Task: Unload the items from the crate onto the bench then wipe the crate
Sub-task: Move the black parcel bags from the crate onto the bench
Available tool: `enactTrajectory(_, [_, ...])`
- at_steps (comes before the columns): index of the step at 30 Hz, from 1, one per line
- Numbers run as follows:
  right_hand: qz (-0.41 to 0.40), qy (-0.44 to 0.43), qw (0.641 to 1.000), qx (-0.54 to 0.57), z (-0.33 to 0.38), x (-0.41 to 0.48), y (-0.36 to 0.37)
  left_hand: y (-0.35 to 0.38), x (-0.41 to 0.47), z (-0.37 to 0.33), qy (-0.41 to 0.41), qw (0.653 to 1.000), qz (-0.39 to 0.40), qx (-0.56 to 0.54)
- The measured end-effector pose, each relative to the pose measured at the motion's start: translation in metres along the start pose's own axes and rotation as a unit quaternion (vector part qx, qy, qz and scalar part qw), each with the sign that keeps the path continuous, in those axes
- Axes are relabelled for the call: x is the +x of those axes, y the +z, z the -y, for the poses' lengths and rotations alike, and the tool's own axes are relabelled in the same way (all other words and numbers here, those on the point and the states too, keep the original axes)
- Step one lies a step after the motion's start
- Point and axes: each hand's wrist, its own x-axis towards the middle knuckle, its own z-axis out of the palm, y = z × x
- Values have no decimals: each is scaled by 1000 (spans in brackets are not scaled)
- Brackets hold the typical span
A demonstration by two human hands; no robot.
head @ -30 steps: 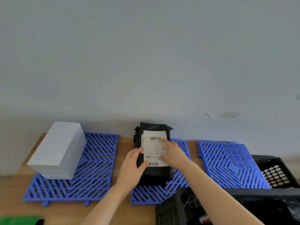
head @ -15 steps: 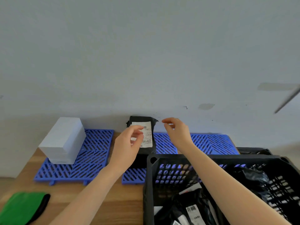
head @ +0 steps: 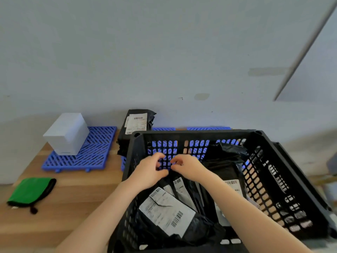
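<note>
A black mesh crate fills the near right and holds several black labelled parcels; one lies flat in front, and another stands at the right. Both hands are inside the crate near its far wall, just above the upright parcels. My left hand and my right hand hover close together, fingers loosely curled, and no parcel is visibly gripped. One black parcel with a white label lies on the middle blue mat on the wooden bench, behind the crate.
A white box sits on the left blue grid mat. A folded green cloth lies on the bench at the near left. The rim of a second black crate shows behind the first, at the right. The wall runs close behind the bench.
Both hands have left the black parcel on the middle mat and come back and down into the crate. My view has dropped toward the crate.
</note>
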Motion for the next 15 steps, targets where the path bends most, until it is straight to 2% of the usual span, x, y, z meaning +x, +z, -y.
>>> enactTrajectory(3, [104,32,994,-33,-19,-15,23,21,-15,6,-58,975,178,120])
enactTrajectory(5, [178,62,981,-46,-29,-23,37,31,-25,10,-90,951,244,169])
enactTrajectory(7, [220,84,970,-55,-38,-29,47,37,-32,12,-106,939,256,207])
enactTrajectory(15, [241,63,967,-63,-35,-35,57,37,-44,12,-123,928,277,218])
